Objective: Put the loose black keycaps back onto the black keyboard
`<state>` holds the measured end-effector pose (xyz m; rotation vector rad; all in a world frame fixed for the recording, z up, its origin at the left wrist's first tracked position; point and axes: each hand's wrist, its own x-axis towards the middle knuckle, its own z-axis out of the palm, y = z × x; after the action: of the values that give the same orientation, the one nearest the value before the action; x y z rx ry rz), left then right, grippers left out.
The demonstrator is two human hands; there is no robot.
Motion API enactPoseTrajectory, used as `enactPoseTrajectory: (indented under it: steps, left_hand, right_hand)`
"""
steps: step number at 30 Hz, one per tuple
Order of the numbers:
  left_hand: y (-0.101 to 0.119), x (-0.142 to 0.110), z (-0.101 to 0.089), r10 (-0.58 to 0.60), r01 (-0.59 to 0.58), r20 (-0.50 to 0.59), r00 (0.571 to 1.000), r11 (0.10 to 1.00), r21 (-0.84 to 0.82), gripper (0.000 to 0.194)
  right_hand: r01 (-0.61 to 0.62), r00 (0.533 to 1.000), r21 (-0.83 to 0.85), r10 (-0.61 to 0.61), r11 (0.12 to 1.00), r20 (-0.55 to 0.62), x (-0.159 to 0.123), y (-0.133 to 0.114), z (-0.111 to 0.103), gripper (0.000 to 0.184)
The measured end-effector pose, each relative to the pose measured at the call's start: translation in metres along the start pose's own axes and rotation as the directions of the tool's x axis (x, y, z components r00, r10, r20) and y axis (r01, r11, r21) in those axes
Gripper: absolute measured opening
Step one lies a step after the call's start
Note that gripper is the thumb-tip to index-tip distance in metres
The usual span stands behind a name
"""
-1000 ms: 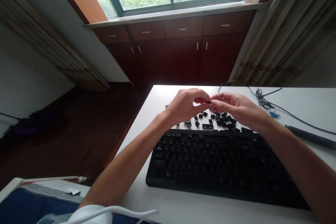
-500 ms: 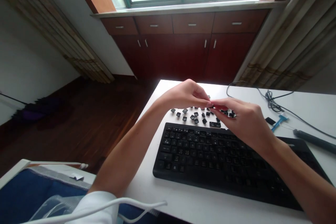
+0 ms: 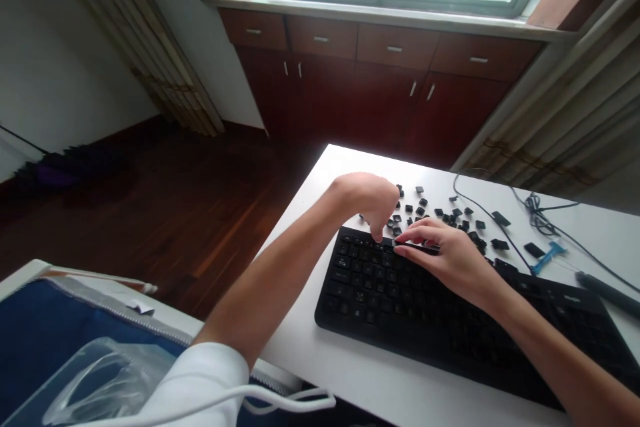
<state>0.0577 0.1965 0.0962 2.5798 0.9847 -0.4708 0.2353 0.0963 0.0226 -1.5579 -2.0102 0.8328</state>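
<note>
In the head view, right of centre, the left hand (image 3: 371,203) points its thumb down at the top row of the black keyboard (image 3: 440,320) at lower right, beside the right hand (image 3: 443,247), whose thumb and fingers nearly meet there, though whether either hand's fingers pinch anything cannot be told, with loose keycaps (image 3: 439,213) behind on the tabletop (image 3: 350,163).

Small square black keycaps (image 3: 439,213) lie at twelve o'clock from the long black keyboard (image 3: 450,327) on the flat white table (image 3: 400,373).
</note>
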Motion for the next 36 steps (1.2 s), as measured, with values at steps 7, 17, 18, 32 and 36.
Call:
enactPoseTrajectory:
  steps: [7,17,18,32,36]
  left_hand:
    - [0.005,0.001,0.001,-0.018,0.019,0.039,0.999,0.999,-0.04,0.018]
    - [0.004,-0.005,-0.009,-0.005,0.006,0.127,0.992,1.0,-0.013,0.032]
    - [0.004,-0.005,-0.009,-0.001,0.001,0.14,0.99,1.0,-0.001,0.033]
    - [0.008,-0.004,-0.009,-0.014,0.009,0.171,0.985,1.0,0.028,0.03]
    - [0.007,-0.003,-0.008,-0.014,0.009,0.188,0.982,1.0,0.027,0.028]
  right_hand:
    - [-0.022,0.999,0.007,0.022,1.0,0.024,0.002,-0.005,0.009,0.021]
    - [-0.071,0.997,0.003,0.071,0.997,0.041,0.0,-0.006,0.01,0.029]
    - [-0.078,0.996,0.004,0.077,0.997,0.043,0.0,-0.006,0.009,0.03]
    - [-0.105,0.994,0.167,0.104,0.98,0.013,-0.003,0.0,0.014,0.029]
    - [-0.121,0.992,0.119,0.117,0.985,0.043,-0.002,-0.001,0.009,0.029]
